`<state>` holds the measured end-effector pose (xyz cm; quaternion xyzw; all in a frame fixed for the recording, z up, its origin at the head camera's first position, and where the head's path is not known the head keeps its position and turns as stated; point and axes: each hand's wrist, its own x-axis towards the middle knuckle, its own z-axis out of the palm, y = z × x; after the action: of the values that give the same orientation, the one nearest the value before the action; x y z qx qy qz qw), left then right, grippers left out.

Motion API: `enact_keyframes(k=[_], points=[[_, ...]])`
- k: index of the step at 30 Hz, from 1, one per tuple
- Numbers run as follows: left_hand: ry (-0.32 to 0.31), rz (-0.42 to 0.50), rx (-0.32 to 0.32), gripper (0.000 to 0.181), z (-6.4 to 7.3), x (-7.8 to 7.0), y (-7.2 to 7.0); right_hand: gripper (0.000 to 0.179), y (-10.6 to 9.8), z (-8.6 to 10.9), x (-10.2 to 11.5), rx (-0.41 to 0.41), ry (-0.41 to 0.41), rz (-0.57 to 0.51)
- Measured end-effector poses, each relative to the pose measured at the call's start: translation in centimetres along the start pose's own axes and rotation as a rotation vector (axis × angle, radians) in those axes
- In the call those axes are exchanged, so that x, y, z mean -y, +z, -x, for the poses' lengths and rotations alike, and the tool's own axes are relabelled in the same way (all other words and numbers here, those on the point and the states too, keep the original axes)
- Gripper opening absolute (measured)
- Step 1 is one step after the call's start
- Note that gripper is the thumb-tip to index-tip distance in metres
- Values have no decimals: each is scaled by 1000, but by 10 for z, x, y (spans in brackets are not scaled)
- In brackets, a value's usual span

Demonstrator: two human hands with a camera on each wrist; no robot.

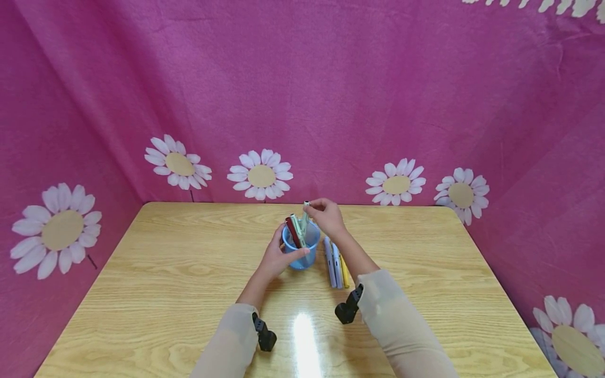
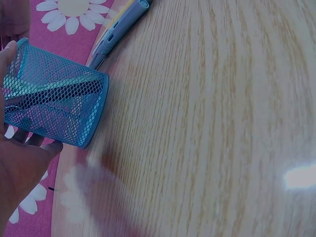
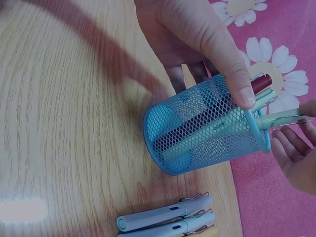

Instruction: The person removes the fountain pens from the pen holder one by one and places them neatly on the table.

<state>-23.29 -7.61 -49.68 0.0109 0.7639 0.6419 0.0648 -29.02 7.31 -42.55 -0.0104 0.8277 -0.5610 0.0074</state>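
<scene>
A blue mesh pen cup (image 1: 310, 258) stands on the table, and my left hand (image 1: 276, 258) grips it round the side, thumb near the rim. Inside lean a dark red pen (image 1: 293, 232) and a pale green pen (image 3: 266, 98), their capped ends above the rim. By its upper end, my right hand (image 1: 329, 218) pinches another pale green pen (image 3: 281, 119), whose lower part reaches into the cup's mouth. Just right of the cup lie a lavender pen (image 1: 329, 262), a light blue pen (image 1: 337, 269) and a yellow pen (image 1: 345, 274), side by side.
The wooden table (image 1: 189, 283) ends at a pink curtain (image 1: 331, 105) with daisies along the back and sides. Black wrist cameras (image 1: 266, 337) sit at both sleeves. Light glares off the table's front middle.
</scene>
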Motion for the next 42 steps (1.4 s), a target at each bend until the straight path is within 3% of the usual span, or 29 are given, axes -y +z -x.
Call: enact_keyframes(k=[9, 19, 22, 32, 35, 42], points=[[11, 6, 1, 93, 0, -1, 0, 26, 1, -1, 2, -55, -39, -196], [0, -13, -5, 94, 0, 0, 1, 18, -4, -4, 3, -161, -142, -378], [-11, -10, 7, 93, 6, -10, -1, 16, -6, -5, 5, -193, -151, -451], [-15, -14, -13, 91, 0, 0, 1, 14, -16, -4, 13, -232, -134, -528], [-30, -3, 0, 91, 3, -5, -1, 14, -19, -4, 15, -238, -145, -524], [-29, -8, 31, 92, 22, -34, -5, 15, -24, -6, 18, -254, -168, -520]])
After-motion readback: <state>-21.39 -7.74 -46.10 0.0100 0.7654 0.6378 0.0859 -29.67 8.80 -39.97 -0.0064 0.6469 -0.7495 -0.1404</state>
